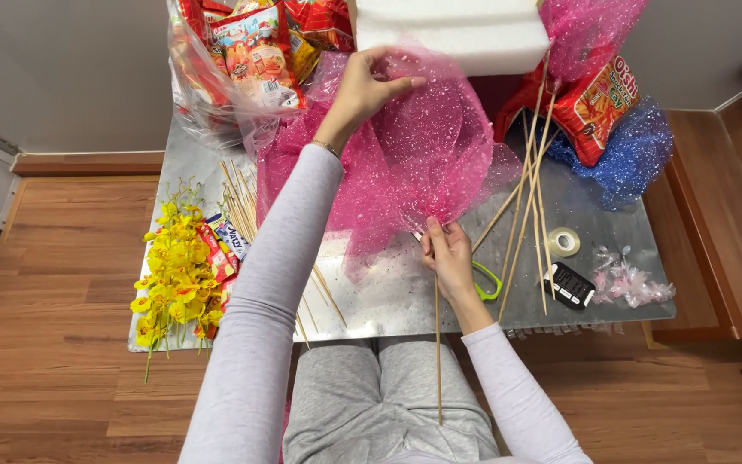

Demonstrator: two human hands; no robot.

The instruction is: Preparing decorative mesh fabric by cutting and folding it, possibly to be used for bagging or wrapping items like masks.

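Observation:
My right hand (448,258) pinches the gathered base of a pink glittery mesh sheet (427,146) together with a thin wooden skewer (438,361) that runs down over my lap. My left hand (362,86) is raised at the far side and grips the top edge of the same pink mesh, spreading it. More pink mesh (319,163) lies bunched under it on the small metal-topped table (388,301).
Yellow artificial flowers (173,271) lie at the table's left edge beside loose skewers (238,206). Red snack packets in a clear bag (251,47), a white foam block (453,34), blue mesh (633,155), a tape roll (564,241), green scissors (489,282) and more skewers (530,189) crowd the rest.

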